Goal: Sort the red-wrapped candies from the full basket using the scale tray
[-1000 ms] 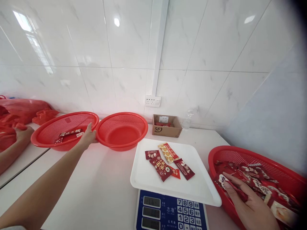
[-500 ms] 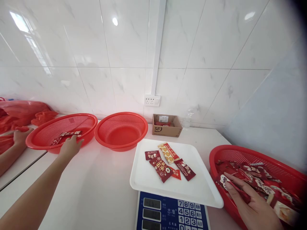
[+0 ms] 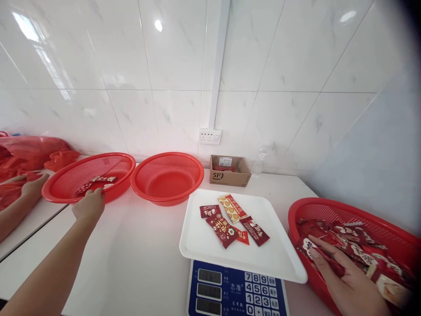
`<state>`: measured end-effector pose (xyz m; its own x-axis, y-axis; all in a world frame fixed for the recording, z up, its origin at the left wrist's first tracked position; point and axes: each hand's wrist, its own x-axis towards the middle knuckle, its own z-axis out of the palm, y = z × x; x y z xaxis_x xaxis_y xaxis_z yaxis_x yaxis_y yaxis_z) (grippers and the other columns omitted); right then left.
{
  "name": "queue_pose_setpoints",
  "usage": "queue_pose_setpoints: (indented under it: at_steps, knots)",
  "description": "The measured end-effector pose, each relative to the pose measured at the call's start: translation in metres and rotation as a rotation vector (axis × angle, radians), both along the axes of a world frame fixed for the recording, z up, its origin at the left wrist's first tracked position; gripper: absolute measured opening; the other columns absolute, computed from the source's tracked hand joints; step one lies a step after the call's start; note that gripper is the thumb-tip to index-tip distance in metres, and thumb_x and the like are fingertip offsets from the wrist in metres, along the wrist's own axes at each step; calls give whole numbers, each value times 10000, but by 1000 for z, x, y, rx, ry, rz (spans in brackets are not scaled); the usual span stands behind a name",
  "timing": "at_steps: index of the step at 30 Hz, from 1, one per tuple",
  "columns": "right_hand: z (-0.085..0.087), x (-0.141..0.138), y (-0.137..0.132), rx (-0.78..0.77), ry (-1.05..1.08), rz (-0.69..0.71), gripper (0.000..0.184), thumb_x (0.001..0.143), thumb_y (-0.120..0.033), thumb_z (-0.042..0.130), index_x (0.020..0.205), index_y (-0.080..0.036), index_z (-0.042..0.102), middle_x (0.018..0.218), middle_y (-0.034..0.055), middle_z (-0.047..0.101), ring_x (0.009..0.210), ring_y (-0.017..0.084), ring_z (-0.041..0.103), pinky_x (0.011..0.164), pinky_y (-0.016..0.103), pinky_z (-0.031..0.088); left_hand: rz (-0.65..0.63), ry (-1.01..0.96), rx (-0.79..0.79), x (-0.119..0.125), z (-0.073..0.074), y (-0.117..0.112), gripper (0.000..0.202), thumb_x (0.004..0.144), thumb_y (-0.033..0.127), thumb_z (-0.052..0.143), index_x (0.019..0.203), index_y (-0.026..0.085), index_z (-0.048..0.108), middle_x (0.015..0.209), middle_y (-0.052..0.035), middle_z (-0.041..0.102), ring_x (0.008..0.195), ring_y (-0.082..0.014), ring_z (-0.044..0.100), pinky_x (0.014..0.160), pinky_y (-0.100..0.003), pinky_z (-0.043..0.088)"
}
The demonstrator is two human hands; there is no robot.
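Observation:
My left hand (image 3: 90,205) is closed on the near rim of a red plastic basket (image 3: 62,182) at the left. A few dark red snack packets (image 3: 104,178) lie in that basket. At the right, my right hand (image 3: 345,276) pinches a dark red snack packet (image 3: 325,256) with white lettering. It is over a second red basket (image 3: 324,205), filled with many similar packets. Between my hands, a white tray (image 3: 197,245) rests on a blue digital scale (image 3: 235,287). On the tray are several packets, one of them a yellow and red sachet (image 3: 232,207).
Another red basket (image 3: 167,184) stands at the back, beside a small cardboard box (image 3: 230,177) and a clear plastic bottle (image 3: 258,164). At the far left, another person's hand (image 3: 34,186) touches red plastic bags (image 3: 36,149). A tiled wall closes off the back.
The left basket has shifted slightly right, and my left hand has closed lower on its near rim. My right hand stays almost where it was, still with the packet.

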<state>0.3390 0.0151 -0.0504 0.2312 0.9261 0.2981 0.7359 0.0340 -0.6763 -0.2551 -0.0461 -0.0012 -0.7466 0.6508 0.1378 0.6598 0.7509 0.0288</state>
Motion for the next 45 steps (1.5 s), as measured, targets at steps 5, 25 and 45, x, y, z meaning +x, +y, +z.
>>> queue_pose_setpoints:
  at_steps: [5,25,45]
  knots:
    - [5,-3,-2,-93,17,-7,582,712,-672,460,1098,-280,648,1089,58,688,899,326,654,743,454,515,-16,26,55,16,-12,6,544,919,391,73,1250,178,447,1113,-152,534,834,-298,608,593,-335,410]
    - [6,-5,-2,-143,52,-12,590,702,-673,464,1114,-288,638,1125,57,675,972,335,633,789,469,505,-621,116,372,94,-23,26,441,907,395,328,1289,255,498,1344,-92,520,1118,-258,558,925,-442,450]
    - [21,-18,-7,-62,59,5,501,740,-594,494,1070,-252,652,1071,62,693,993,297,630,804,393,510,-1364,-252,22,229,2,61,492,848,159,416,1328,259,455,1404,-51,459,1310,-209,379,1039,-353,379]
